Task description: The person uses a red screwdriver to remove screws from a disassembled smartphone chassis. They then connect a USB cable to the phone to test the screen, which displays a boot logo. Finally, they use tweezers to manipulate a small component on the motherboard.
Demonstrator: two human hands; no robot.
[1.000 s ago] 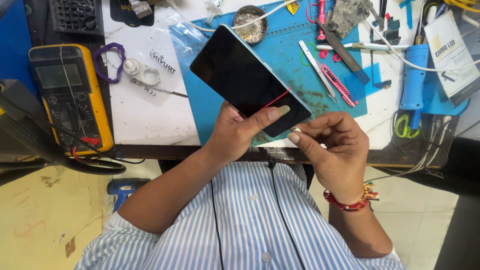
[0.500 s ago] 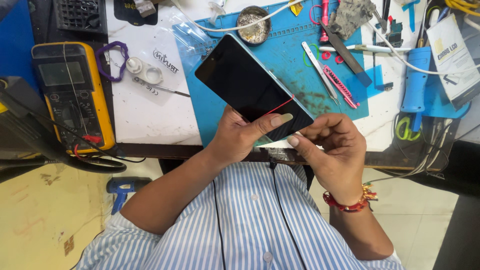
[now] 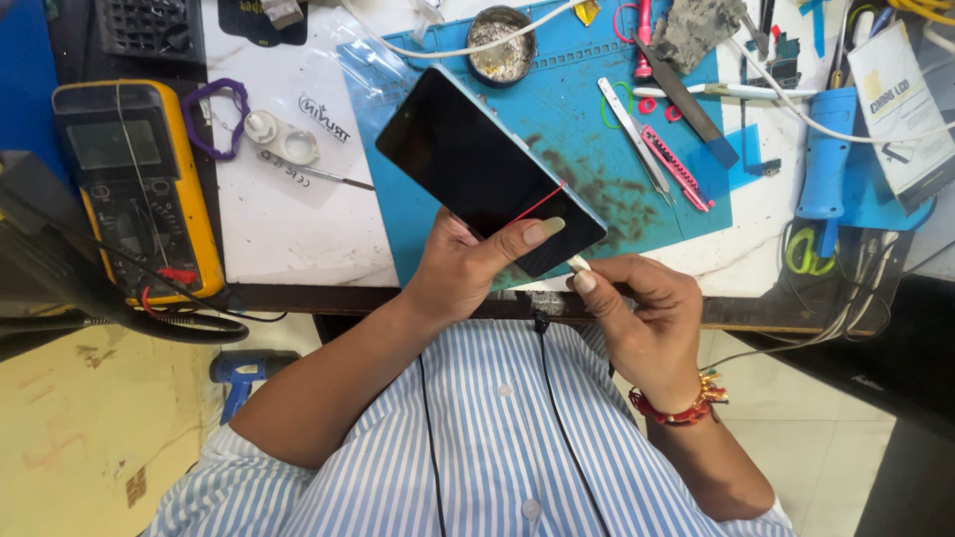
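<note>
Separation of the phone [image 3: 487,169] at its lower corner appears in hand: left hand [image 3: 468,273] clasps it above the blue mat [image 3: 587,129], right hand [image 3: 637,313] pinches a small pale tool [image 3: 578,264] there, needing steady pressure.

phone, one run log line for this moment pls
left hand: holds phone, thumb on screen | right hand: pinches small white tool at phone's lower corner | under: blue mat
</note>
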